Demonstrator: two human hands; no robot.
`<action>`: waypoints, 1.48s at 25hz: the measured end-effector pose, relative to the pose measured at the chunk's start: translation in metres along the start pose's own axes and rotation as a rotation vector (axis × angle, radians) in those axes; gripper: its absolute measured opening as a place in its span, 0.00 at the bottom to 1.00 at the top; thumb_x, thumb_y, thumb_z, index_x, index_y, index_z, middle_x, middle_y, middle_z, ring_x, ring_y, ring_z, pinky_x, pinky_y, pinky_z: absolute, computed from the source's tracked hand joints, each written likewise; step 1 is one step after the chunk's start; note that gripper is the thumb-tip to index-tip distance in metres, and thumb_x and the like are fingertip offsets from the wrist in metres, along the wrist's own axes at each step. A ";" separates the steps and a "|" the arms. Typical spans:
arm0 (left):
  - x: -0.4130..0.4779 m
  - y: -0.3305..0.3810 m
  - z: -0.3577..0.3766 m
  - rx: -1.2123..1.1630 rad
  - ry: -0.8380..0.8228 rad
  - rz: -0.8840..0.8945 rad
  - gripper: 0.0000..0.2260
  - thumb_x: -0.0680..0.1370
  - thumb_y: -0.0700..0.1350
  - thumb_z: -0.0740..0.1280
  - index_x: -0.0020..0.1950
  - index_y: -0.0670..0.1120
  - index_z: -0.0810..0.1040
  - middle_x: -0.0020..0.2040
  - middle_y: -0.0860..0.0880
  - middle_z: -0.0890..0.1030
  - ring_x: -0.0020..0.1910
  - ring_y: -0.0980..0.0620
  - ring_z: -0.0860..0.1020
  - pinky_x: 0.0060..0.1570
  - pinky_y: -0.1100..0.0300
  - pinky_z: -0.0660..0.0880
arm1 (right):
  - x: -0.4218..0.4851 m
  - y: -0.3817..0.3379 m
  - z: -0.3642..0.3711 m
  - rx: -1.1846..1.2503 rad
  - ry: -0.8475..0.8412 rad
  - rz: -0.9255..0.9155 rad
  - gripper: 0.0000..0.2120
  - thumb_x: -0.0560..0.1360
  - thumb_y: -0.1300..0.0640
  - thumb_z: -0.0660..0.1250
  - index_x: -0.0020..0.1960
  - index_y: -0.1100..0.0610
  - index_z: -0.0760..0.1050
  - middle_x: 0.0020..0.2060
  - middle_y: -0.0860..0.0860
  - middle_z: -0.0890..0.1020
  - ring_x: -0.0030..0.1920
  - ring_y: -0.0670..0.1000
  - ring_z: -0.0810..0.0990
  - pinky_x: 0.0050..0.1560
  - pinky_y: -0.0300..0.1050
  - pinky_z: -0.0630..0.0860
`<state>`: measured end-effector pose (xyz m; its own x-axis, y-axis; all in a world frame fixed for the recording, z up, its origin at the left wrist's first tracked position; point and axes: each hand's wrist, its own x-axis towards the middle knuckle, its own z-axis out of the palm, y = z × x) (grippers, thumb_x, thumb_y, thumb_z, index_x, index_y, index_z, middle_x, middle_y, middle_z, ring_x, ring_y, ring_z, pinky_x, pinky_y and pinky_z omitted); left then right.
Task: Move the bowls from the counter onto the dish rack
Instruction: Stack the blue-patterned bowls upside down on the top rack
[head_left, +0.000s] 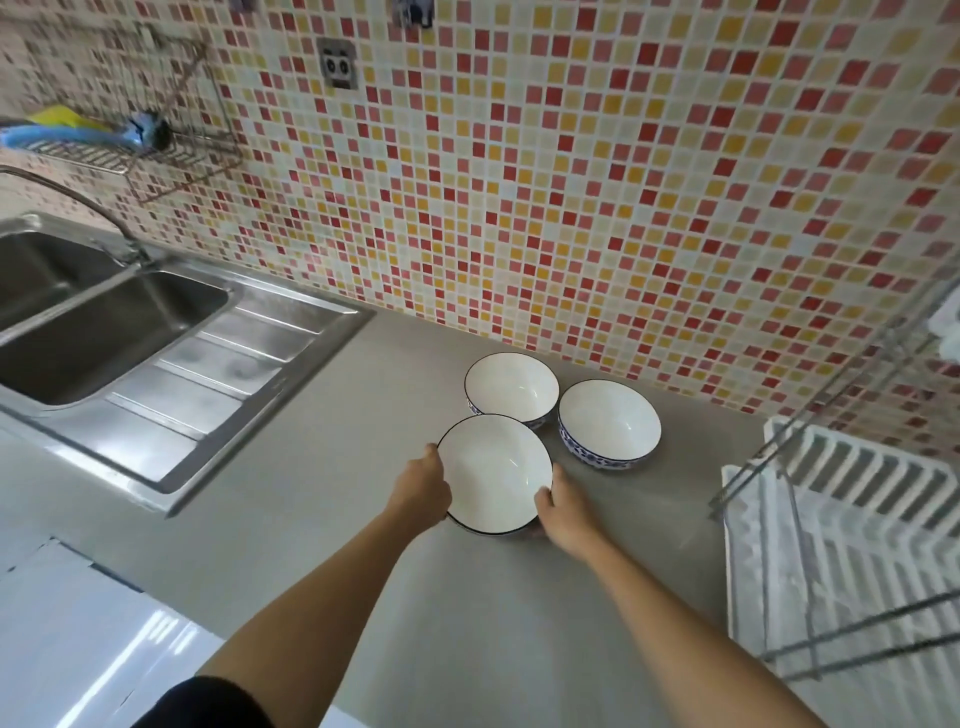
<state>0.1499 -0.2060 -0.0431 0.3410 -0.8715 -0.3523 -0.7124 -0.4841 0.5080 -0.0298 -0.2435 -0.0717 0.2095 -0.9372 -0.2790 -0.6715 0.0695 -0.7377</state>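
- The nearest bowl (496, 474), white inside with a dark rim line, is gripped from both sides by two bare hands.
- The left hand (422, 486) is curled against the bowl's left rim, thumb at the upper edge, fingers hidden beneath.
- The right hand (566, 506) is closed on the lower right rim, thumb laid along the edge, fingers tucked under the bowl.
- Whether the bowl is lifted or resting on the grey counter (322, 519) cannot be told.
- Just beyond the hands a second bowl (511, 387) is seen, partly overlapped by the held one.
- Beyond and right of the right hand a third bowl (609, 423), blue-patterned outside, stands on the counter, untouched.
- Well right of the right hand the dish rack (852, 530) is seen, wire-framed over a white ribbed tray.
- Far left of the left hand a steel sink (104, 332) is set into the counter.
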 end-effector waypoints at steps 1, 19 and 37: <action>-0.007 0.001 -0.006 -0.014 0.022 0.015 0.20 0.74 0.32 0.53 0.66 0.39 0.62 0.51 0.35 0.78 0.47 0.36 0.81 0.49 0.48 0.80 | -0.007 -0.006 -0.003 0.004 0.015 -0.025 0.14 0.77 0.64 0.54 0.62 0.64 0.66 0.50 0.56 0.77 0.45 0.53 0.73 0.38 0.39 0.70; -0.261 0.117 -0.126 -0.610 0.519 0.786 0.27 0.75 0.35 0.62 0.70 0.55 0.65 0.54 0.54 0.76 0.55 0.42 0.78 0.54 0.44 0.79 | -0.288 -0.129 -0.190 0.366 0.435 -0.606 0.09 0.78 0.42 0.54 0.56 0.42 0.62 0.49 0.34 0.73 0.52 0.45 0.78 0.55 0.57 0.78; -0.373 0.422 -0.004 -0.754 -0.121 1.258 0.17 0.73 0.70 0.50 0.50 0.60 0.66 0.61 0.49 0.74 0.62 0.45 0.75 0.62 0.45 0.74 | -0.394 0.043 -0.492 0.491 0.509 -0.640 0.42 0.56 0.25 0.66 0.67 0.38 0.67 0.65 0.49 0.75 0.61 0.54 0.77 0.58 0.57 0.78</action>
<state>-0.2758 -0.0857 0.3055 -0.3266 -0.7468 0.5793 -0.0003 0.6130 0.7901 -0.4910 -0.0398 0.3094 0.0215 -0.8757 0.4824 -0.1388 -0.4805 -0.8659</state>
